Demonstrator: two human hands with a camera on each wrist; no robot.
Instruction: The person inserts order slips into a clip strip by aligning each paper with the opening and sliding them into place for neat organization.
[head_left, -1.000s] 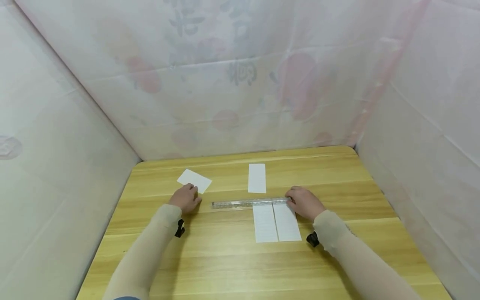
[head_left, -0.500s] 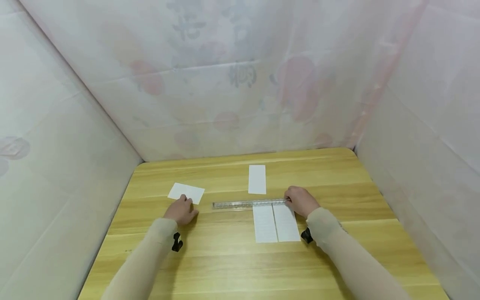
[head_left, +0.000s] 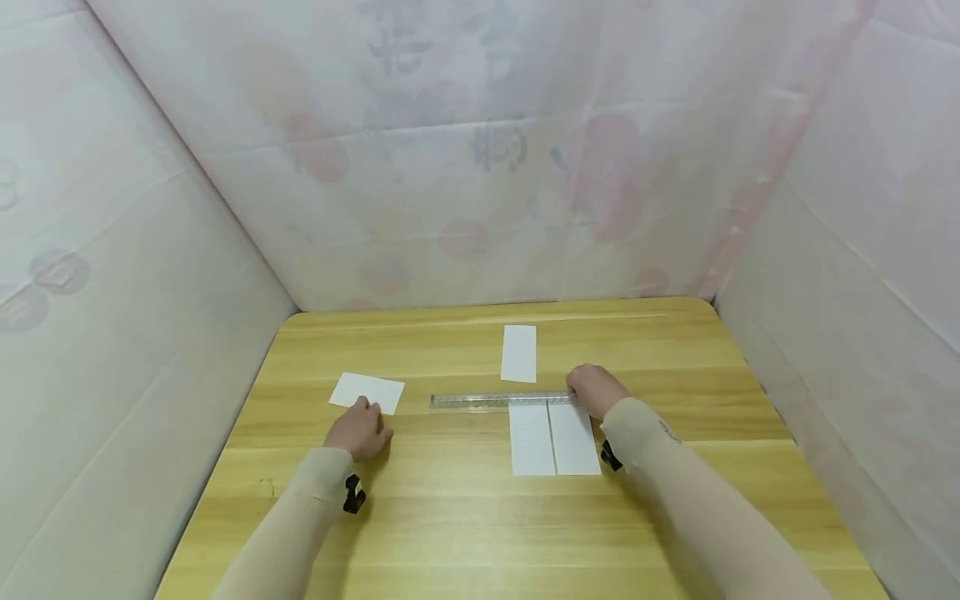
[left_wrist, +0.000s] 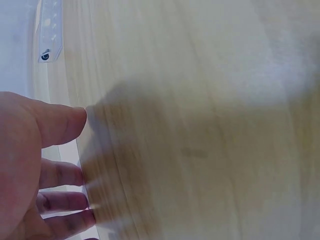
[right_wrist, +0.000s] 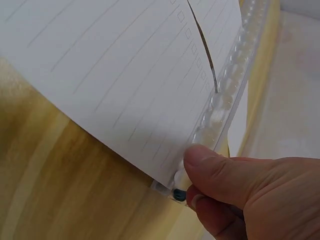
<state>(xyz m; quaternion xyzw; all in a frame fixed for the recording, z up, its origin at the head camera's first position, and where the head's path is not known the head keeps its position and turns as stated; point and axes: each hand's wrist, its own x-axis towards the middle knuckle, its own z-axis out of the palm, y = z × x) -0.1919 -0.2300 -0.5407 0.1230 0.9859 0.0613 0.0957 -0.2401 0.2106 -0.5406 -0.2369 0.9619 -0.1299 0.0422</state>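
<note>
My left hand (head_left: 358, 429) rests its fingertips on the near edge of a blank white paper slip (head_left: 367, 390) at the table's left. In the left wrist view, the thumb stands apart from the loosely extended fingers (left_wrist: 62, 200). My right hand (head_left: 597, 392) pinches the right end of a clear plastic ruler-like strip (head_left: 480, 401) between thumb and finger. Rounded bumps run along this strip, with a dark green spot at its end in the right wrist view. It lies across the top edges of two lined sheets (head_left: 531, 442) set side by side with a narrow gap.
Another white slip (head_left: 519, 354) lies upright behind the strip. All of it rests on a wood-grain table (head_left: 450, 533). Pale printed cloth walls (head_left: 465, 192) close in the table's back and both sides.
The left slip has slid left and toward the person and turned a little, with my left hand on it. My right hand stays at the strip's end.
</note>
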